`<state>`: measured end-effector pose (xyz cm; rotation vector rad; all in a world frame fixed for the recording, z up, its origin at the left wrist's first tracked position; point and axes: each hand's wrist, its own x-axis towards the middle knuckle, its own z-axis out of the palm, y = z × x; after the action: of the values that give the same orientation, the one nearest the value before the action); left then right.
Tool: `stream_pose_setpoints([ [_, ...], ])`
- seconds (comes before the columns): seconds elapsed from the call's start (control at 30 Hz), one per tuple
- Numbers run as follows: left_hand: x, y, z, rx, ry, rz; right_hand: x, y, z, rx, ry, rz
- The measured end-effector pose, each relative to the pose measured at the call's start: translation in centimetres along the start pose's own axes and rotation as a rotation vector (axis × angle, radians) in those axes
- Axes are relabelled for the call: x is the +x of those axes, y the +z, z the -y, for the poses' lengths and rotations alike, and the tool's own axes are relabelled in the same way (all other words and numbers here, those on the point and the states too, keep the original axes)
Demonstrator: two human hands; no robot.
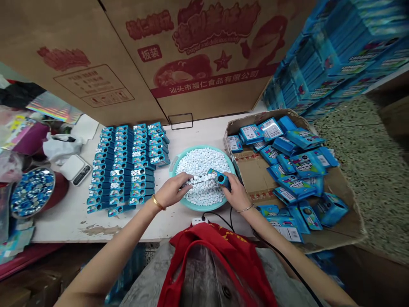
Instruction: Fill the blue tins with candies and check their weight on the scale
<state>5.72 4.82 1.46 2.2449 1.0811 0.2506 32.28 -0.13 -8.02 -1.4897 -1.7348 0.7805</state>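
A turquoise basin [207, 208] full of small white candies [204, 160] stands between my hands. My right hand [237, 192] grips a small blue candy box [220, 179] over the basin's right side, its round dark hole facing up. At the left side of the basin, my left hand [174, 188] reaches in among the candies, fingers bent together. What those fingers hold, if anything, I cannot make out. A furrow in the candies runs between the two hands. To the left, several rows of upright blue boxes [119, 172] stand close together, some showing white candies at their openings.
On the right, an open carton [255, 170] holds loose blue boxes [295, 160]. Large cardboard boxes [204, 72] wall off the back. Stacked blue packs [338, 64] rise at back right. A white scale [76, 169] and red tub [59, 187] stand left; a black cable [281, 256] crosses my right arm.
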Motion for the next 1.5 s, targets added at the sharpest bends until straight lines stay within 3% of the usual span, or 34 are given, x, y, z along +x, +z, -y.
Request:
stream_pose_setpoints([
  [0.1,1.2,-1.7,-1.6,0.11,-0.009,0.145,0.4,0.4,0.3,-0.033,-0.078,0.028],
  [0.2,2.6,-2.9,-3.7,0.248,-0.112,0.268,0.3,0.9,0.5,-0.065,-0.113,0.047],
  [0.43,4.3,-4.8,-9.7,0.492,-0.219,0.384,-0.3,1.9,0.4,-0.018,-0.139,0.04],
  [0.5,3.6,-5.1,-9.2,0.497,-0.224,0.362,-0.3,1.8,0.4,0.012,-0.12,0.041],
  [0.6,1.7,-4.8,-5.2,0.459,-0.295,0.245,0.2,1.4,0.3,0.107,-0.058,0.039],
  [0.7,0.0,-2.3,0.3,0.393,-0.471,0.16,1.2,1.2,-0.1,0.257,0.126,0.014],
  [0.8,0.1,2.4,3.9,0.291,-0.532,0.179,2.2,1.3,-0.6,0.394,0.335,0.041],
  [0.97,3.9,10.1,4.6,0.157,-0.467,0.092,2.6,2.7,-1.1,0.481,0.47,0.106],
  [1.1,5.2,12.4,4.9,0.034,-0.399,0.023,2.3,3.3,-0.6,0.547,0.458,0.176],
  [1.27,2.9,10.5,5.5,-0.077,-0.302,-0.017,1.1,1.8,0.6,0.566,0.363,0.19],
  [1.5,-0.2,3.5,3.1,-0.065,-0.152,-0.028,-1.0,-0.6,0.6,0.304,0.265,-0.052],
])
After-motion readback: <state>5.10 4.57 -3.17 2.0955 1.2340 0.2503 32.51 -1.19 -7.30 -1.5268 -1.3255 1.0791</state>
